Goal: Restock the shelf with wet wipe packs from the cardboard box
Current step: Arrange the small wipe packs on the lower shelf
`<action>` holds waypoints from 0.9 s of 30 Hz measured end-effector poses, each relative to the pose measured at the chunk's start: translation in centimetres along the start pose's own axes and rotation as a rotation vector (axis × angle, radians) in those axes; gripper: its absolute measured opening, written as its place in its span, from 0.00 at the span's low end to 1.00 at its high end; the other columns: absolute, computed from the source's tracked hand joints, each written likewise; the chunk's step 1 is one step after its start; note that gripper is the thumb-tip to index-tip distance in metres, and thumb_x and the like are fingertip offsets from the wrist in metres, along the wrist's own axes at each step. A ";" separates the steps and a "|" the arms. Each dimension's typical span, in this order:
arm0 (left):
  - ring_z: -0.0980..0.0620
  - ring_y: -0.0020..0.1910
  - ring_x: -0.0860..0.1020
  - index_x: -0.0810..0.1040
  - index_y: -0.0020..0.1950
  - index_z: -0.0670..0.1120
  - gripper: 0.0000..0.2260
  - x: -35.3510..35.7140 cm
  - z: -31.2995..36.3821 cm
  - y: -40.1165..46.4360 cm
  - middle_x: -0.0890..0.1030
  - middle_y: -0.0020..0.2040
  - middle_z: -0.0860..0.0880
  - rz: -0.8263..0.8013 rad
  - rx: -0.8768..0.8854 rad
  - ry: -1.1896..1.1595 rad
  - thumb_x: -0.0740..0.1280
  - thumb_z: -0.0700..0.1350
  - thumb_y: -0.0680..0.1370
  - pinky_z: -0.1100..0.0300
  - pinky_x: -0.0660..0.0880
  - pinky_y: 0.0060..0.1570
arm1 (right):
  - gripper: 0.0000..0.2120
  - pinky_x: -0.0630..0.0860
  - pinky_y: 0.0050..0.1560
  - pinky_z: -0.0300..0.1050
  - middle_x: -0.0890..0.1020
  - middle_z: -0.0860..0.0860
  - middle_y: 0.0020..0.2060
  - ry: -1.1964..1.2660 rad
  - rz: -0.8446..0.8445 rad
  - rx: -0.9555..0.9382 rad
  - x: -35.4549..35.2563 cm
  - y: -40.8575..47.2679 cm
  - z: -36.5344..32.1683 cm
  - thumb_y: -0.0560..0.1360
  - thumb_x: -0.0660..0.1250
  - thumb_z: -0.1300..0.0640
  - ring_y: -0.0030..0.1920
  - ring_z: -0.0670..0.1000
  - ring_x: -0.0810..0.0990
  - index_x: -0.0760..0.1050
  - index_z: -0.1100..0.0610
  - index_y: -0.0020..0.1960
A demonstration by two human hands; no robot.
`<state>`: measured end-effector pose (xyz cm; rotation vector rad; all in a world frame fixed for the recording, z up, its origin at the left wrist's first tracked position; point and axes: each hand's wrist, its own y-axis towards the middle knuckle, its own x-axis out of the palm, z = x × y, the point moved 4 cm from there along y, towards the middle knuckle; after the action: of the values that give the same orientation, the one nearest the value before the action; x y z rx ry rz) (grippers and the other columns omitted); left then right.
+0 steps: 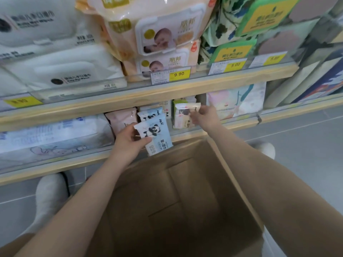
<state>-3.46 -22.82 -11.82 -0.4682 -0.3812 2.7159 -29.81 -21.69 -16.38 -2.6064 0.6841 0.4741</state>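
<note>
My left hand (128, 140) grips a light blue wet wipe pack with a panda print (157, 135), held just in front of the lower shelf (185, 131). My right hand (204, 116) pinches a white and pink wet wipe pack (185, 112) standing on that shelf, next to a green-edged pack behind it. More small packs stand there: a pink pack (123, 119) and another blue panda pack (148, 114). The open cardboard box (232, 175) sits below my arms; its visible inside looks bare.
The upper shelf (157, 91) carries large white, peach baby-photo and green wipe packs with yellow price tags. Big flat packs lie at the lower shelf's left (55, 130) and right (237, 101). White shoes (50, 197) stand on the grey tiled floor.
</note>
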 end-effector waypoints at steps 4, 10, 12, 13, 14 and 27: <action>0.52 0.53 0.79 0.75 0.58 0.47 0.15 1.1 0.0 0.9 0.80 0.54 0.49 -0.002 -0.002 0.009 0.70 0.36 0.73 0.63 0.77 0.43 | 0.17 0.70 0.46 0.43 0.78 0.60 0.46 -0.119 0.048 -0.039 0.3 -1.6 -0.2 0.76 0.65 0.62 0.43 0.53 0.75 0.70 0.61 0.64; 0.54 0.50 0.79 0.75 0.53 0.50 0.13 4.1 2.1 0.8 0.80 0.48 0.55 -0.067 0.056 0.007 0.70 0.36 0.73 0.56 0.78 0.49 | 0.19 0.70 0.35 0.25 0.78 0.50 0.56 -0.161 -0.169 -0.227 -0.2 -8.6 -1.8 0.74 0.69 0.61 0.37 0.40 0.75 0.74 0.58 0.64; 0.57 0.49 0.79 0.75 0.51 0.52 0.13 5.4 3.0 0.4 0.79 0.47 0.58 -0.096 0.084 0.022 0.71 0.37 0.73 0.56 0.79 0.49 | 0.14 0.69 0.33 0.25 0.82 0.53 0.54 -0.164 -0.202 -0.222 -0.6 -9.1 -1.8 0.75 0.68 0.61 0.37 0.38 0.75 0.77 0.60 0.60; 0.57 0.49 0.79 0.75 0.51 0.53 0.13 5.8 3.4 0.3 0.80 0.47 0.57 -0.089 0.096 0.019 0.71 0.37 0.73 0.55 0.79 0.51 | 0.12 0.69 0.33 0.25 0.82 0.54 0.52 -0.162 -0.181 -0.233 -0.9 -9.0 -1.8 0.76 0.67 0.62 0.37 0.38 0.76 0.77 0.60 0.58; 0.56 0.49 0.79 0.75 0.52 0.52 0.13 6.0 3.6 0.3 0.80 0.48 0.56 -0.064 0.104 0.002 0.71 0.37 0.73 0.52 0.78 0.52 | 0.11 0.70 0.33 0.26 0.83 0.55 0.50 -0.160 -0.151 -0.253 -1.2 -8.8 -2.1 0.76 0.67 0.62 0.38 0.41 0.77 0.78 0.60 0.57; 0.55 0.56 0.74 0.71 0.68 0.43 0.20 7.7 -1.9 3.3 0.77 0.62 0.48 -0.085 -0.012 0.113 0.68 0.41 0.76 0.62 0.69 0.58 | 0.16 0.56 0.32 0.44 0.68 0.54 0.28 -0.480 0.023 -0.125 1.0 -0.5 -0.1 0.78 0.59 0.64 0.34 0.54 0.67 0.63 0.59 0.31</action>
<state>-10.54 -22.41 -16.68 -0.5921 -0.3777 2.5923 -28.67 -21.73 -16.57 -2.4513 0.5320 1.1317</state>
